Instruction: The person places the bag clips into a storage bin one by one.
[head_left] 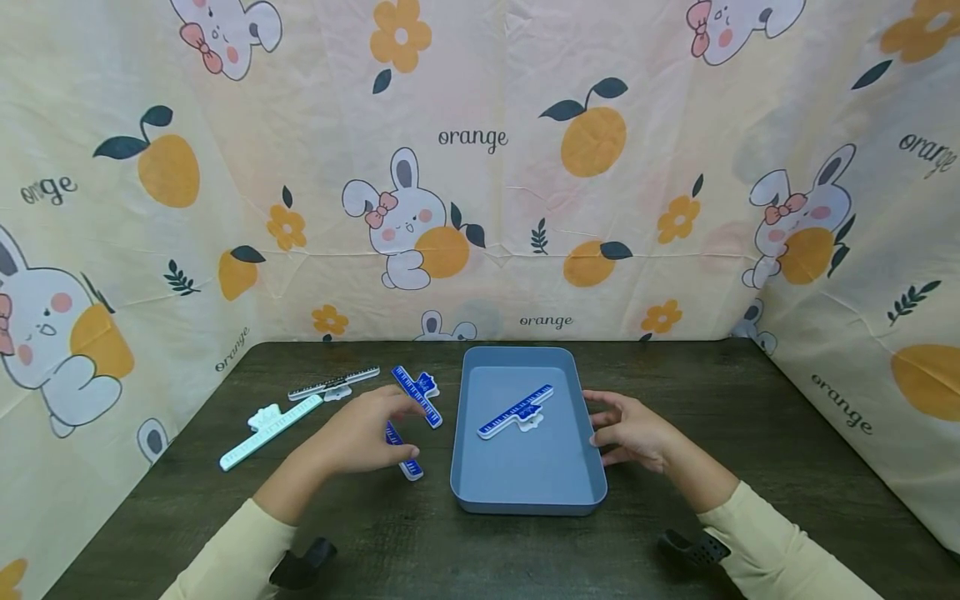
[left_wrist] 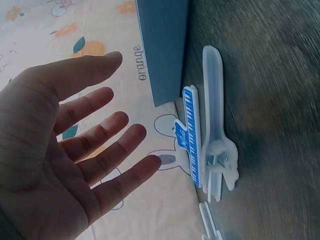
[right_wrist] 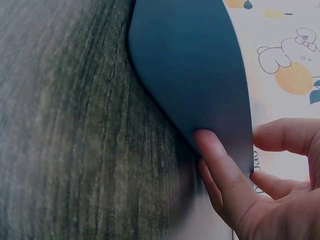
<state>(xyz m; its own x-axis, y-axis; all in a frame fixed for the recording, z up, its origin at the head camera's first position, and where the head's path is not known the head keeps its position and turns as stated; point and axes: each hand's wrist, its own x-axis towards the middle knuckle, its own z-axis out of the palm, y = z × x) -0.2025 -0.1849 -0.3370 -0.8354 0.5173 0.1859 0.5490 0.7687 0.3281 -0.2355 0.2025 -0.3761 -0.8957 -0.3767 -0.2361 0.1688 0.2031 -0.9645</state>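
Observation:
My left hand (head_left: 367, 433) is over a long blue clip (head_left: 408, 467) with ruler-like marks and partly hides it. In the left wrist view the fingers are spread and relaxed, with nothing between them. Just beyond lies a second blue clip (head_left: 417, 395). On the right, my other hand (head_left: 633, 433) touches the outer side of a blue-grey tray (head_left: 528, 483). The right wrist view shows its fingertips (right_wrist: 210, 142) against the wall and at the rim. Inside the tray a third blue clip (head_left: 510, 414) lies at a slant.
Left of my left hand lie a mint-green clip (head_left: 273, 432) and a black-and-white clip (head_left: 330, 385), their ends close together. Everything rests on a dark wooden table (head_left: 712, 400). A printed cloth (head_left: 480, 192) rises behind it and along both sides.

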